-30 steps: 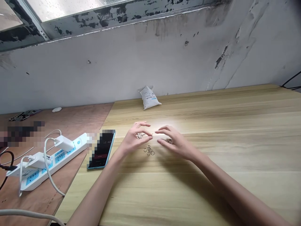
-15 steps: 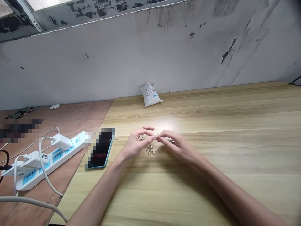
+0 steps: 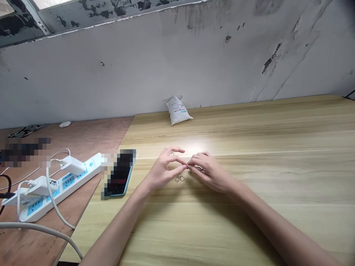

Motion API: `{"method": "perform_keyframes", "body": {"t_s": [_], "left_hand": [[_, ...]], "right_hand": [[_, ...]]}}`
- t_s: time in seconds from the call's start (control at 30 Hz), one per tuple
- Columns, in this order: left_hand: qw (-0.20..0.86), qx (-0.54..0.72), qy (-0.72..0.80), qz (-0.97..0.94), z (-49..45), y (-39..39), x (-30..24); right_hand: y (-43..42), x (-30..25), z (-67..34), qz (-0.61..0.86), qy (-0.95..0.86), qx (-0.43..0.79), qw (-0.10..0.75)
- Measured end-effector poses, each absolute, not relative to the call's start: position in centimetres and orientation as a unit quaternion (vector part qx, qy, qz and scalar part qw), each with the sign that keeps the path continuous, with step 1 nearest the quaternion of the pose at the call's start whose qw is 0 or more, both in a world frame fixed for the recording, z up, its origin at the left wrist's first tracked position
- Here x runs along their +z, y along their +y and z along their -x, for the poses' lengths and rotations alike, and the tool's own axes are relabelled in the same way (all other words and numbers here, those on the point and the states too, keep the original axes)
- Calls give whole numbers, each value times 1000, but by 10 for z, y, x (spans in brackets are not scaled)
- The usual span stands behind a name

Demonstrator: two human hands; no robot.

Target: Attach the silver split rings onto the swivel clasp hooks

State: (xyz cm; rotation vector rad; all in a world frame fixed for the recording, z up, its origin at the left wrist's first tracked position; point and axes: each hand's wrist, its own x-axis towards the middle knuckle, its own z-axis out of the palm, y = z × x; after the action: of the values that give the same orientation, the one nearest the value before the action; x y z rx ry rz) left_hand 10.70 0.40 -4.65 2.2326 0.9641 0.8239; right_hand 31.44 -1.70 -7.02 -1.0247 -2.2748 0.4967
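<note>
My left hand and my right hand meet fingertip to fingertip above the light wooden table. Both pinch a small metal ring between thumb and forefinger where they touch. Under the fingertips, a few loose metal rings lie on the wood. More small metal pieces show under my right hand's fingers and behind my left hand's fingers, too small to make out.
A phone in a blue case lies left of my left hand. A white and blue power strip with chargers and cables sits on the brown table at the left. A small white bag leans by the wall.
My hands came together from slightly apart, and their fingertips now touch in a pinch. The view tilted down a little.
</note>
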Motion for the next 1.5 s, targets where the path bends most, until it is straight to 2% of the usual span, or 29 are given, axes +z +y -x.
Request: {"method": "perform_keyframes", "body": {"t_s": [0.17, 0.3, 0.47, 0.6, 0.73, 0.87, 1.03, 1.27, 1.37, 1.5], "left_hand": [[128, 283, 333, -890, -106, 6, -53], [-1, 285, 357, -889, -110, 7, -60], [-73, 280, 393, -873, -113, 6, -63], [-82, 298, 408, -859, -110, 7, -58], [-81, 317, 393, -859, -109, 6, -56], [-90, 323, 357, -872, -113, 4, -55], [-77, 333, 346, -874, -113, 3, -54], [-66, 356, 307, -880, -112, 4, -54], [-55, 349, 317, -880, -111, 4, -54], [-55, 314, 357, -878, -110, 7, -56]], "right_hand": [[-15, -74, -314, 405, -850, 140, 306], [-12, -81, -310, 433, -836, 8, 338], [-18, -81, -296, 408, -839, -137, 333], [-23, -75, -293, 353, -872, -139, 311], [-20, -74, -301, 430, -839, -100, 319], [-16, -76, -307, 446, -839, -15, 311], [-14, -80, -311, 406, -831, 120, 361], [-14, -83, -310, 408, -795, 227, 387], [-11, -87, -311, 419, -796, 202, 386], [-8, -85, -312, 452, -816, 1, 360]]}}
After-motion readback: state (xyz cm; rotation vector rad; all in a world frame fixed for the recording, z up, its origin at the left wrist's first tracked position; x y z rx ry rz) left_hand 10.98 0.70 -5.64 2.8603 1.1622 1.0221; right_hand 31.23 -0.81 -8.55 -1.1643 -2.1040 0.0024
